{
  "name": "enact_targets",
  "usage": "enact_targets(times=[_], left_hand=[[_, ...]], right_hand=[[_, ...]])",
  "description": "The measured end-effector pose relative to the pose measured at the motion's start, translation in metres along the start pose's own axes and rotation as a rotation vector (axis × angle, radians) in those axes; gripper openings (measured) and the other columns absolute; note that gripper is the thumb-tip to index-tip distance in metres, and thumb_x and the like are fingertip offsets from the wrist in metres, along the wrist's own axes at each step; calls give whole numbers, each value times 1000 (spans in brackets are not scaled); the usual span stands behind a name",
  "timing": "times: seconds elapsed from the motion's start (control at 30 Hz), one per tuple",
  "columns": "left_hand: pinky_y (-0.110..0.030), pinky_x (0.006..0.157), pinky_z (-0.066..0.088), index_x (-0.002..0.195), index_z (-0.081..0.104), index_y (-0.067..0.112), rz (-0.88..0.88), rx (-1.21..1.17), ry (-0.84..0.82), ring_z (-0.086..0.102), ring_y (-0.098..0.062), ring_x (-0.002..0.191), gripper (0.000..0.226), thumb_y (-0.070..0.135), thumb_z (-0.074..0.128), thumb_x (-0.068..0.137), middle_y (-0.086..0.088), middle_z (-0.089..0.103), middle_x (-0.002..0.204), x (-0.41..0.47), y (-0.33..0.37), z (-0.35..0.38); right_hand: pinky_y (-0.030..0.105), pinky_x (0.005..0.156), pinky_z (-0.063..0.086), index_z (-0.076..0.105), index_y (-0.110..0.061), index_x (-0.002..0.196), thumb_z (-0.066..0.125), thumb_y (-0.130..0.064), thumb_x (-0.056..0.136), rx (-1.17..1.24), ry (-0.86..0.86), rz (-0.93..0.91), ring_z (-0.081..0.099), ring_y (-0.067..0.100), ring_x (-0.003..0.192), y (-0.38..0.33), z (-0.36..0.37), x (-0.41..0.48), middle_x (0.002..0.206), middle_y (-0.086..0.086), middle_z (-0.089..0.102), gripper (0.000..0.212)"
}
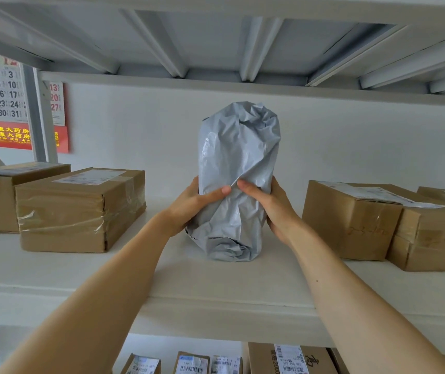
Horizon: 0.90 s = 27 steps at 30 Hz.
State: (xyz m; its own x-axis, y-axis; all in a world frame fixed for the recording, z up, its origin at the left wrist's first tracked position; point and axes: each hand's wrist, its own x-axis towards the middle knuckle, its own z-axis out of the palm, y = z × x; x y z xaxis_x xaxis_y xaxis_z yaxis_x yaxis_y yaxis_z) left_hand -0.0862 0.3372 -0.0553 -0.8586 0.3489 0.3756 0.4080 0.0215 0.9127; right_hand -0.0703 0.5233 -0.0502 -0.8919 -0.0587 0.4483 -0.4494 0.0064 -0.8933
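— Where's the parcel [238, 182]?
— Upright on the shelf [178, 282], between boxes [81, 209]. The left hand [189, 205] and right hand [272, 206] are clamped round its lower half.
— Risk?
— The wrap looks slick. The fingers [217, 193] may slip, and the tall parcel could topple off the edge.

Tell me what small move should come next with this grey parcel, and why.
Probably ease both grips slowly to test whether it stands alone. The grey plastic-wrapped parcel stands upright on the white shelf, the left hand and right hand gripping its lower half; it looks tall and crumpled, so it might tip.
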Motion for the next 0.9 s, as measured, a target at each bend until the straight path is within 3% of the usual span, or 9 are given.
enact_targets(times=[0.07,0.13,0.23,0.33,0.5,0.63,0.67,0.8,0.9], left_hand=[[-24,87,56,120,51,36,16,-14,-4,69,-7,105,53,40,81,77,8,67,121,0,0,0],[-26,91,55,128,45,34,17,-10,26,67,-8,109,72,45,84,69,8,64,126,2,0,-2],[-40,102,51,141,42,24,22,-28,58,66,-17,116,100,56,86,58,3,65,131,4,3,-3],[-41,101,52,135,50,23,35,-54,66,68,-20,112,91,54,84,57,1,69,125,2,7,-2],[-43,103,50,136,52,21,32,-46,68,68,-21,112,88,55,82,61,0,70,124,1,8,-1],[-41,101,51,131,56,22,32,-37,60,69,-20,111,76,52,79,65,1,72,121,-1,9,2],[-41,101,52,129,57,23,28,-32,71,69,-19,110,75,53,79,65,2,72,120,-1,9,3],[-28,85,55,117,55,29,4,-36,220,70,-11,98,61,51,84,68,7,70,110,-1,13,9],[-23,78,53,132,44,21,-36,-16,333,66,-9,100,85,56,85,66,7,64,119,1,11,10]], right_hand=[[42,99,53,54,-23,126,83,-41,66,0,-15,3,69,16,107,1,-2,1,119,-1,70,69],[41,99,53,51,-24,130,82,-39,67,8,-44,6,69,16,108,1,-2,1,121,-1,69,72],[43,99,53,46,-25,137,82,-39,69,60,-83,30,68,19,110,1,-2,2,125,1,68,79],[42,97,54,47,-25,136,82,-40,69,78,-73,10,69,19,109,-2,0,0,124,1,68,77],[26,78,58,59,-28,110,77,-26,82,13,-39,-84,72,14,96,-8,3,-4,102,-4,75,33],[18,69,55,58,-31,103,73,-22,85,2,-7,-119,72,7,88,-12,2,-7,92,-11,74,25],[19,71,55,58,-30,105,74,-25,84,-1,1,-121,72,5,87,-13,2,-8,94,-12,74,27],[18,76,55,42,-28,138,80,-38,76,-21,155,-124,68,5,99,-8,8,-7,119,-3,65,73],[26,95,49,26,-36,151,78,-40,81,-268,294,-296,53,12,120,0,11,-3,133,-3,49,88]])
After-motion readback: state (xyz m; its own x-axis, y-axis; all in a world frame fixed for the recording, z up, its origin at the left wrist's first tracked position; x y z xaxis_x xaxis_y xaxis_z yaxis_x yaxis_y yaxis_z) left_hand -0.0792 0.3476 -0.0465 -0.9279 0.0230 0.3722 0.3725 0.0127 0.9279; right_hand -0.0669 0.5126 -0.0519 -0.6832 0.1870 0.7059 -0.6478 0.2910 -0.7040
